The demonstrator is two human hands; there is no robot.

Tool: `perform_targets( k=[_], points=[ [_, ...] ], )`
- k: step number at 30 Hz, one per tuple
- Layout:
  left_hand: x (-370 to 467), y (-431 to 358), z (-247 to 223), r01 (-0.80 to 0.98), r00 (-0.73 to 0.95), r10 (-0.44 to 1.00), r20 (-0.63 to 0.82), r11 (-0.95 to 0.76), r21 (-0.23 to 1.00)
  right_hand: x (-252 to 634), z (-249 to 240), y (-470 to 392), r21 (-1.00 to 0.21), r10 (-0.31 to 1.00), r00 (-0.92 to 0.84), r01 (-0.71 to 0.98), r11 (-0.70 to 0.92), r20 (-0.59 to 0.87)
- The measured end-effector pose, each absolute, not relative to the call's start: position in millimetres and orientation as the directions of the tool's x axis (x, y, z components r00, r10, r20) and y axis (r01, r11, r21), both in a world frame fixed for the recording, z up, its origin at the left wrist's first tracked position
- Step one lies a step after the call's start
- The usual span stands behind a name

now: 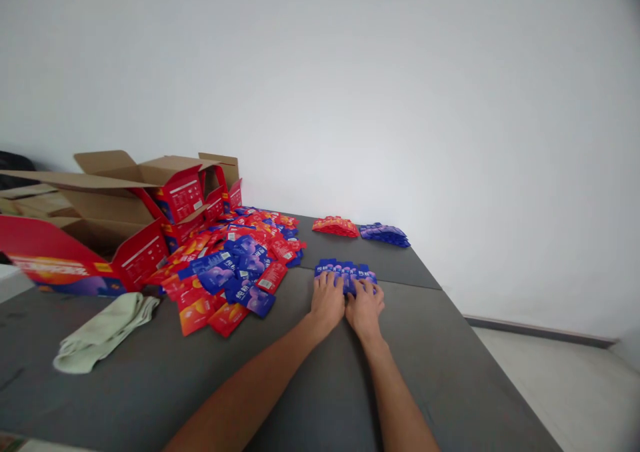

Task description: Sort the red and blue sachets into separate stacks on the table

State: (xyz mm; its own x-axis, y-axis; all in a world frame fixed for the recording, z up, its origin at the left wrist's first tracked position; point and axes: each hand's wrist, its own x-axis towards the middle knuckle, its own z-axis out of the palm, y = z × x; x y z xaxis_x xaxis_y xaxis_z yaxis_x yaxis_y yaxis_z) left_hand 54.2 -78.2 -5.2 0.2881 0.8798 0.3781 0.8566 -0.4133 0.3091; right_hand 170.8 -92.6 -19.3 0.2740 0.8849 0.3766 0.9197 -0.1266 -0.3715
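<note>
Left hand and right hand, each grip spread with fingertips on 1 row of overlapping blue-purple printed packets, which lies on the dark grey counter, right of the mixed red and blue packet pile.

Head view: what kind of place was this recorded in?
Probably a small packing or sorting workspace: open printed cartons stand beside a loose heap of red and blue sachets on a dark table, against a plain white wall.
</note>
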Motion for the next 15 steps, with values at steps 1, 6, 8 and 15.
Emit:
perform_targets(
  k=[1,6,8,15],
  points=[
    [42.8,-80.1,-3.2,0.868,0.268,0.887,0.376,-0.391,0.305,160.4,-18.3,-93.1,-0.363,0.892,0.232,0.928,-0.083,0.389],
    [-12.5,-87.6,0.6,0.922,0.143,0.928,0.343,-0.25,0.294,110.0,-13.8,-93.8,-0.337,0.931,0.043,0.938,0.088,0.363],
    [-31.9,-88.4,-0.4,0.931,0.101,0.936,0.338,-0.209,0.3,89.4,-12.2,-94.2,-0.345,0.948,-0.048,0.925,0.161,0.314],
    [-95.9,-84.5,-10.6,0.894,-0.008,0.94,0.34,-0.145,0.424,16.1,-11.1,-100.5,-0.387,0.937,-0.295,0.855,0.347,0.188]
  ],
)
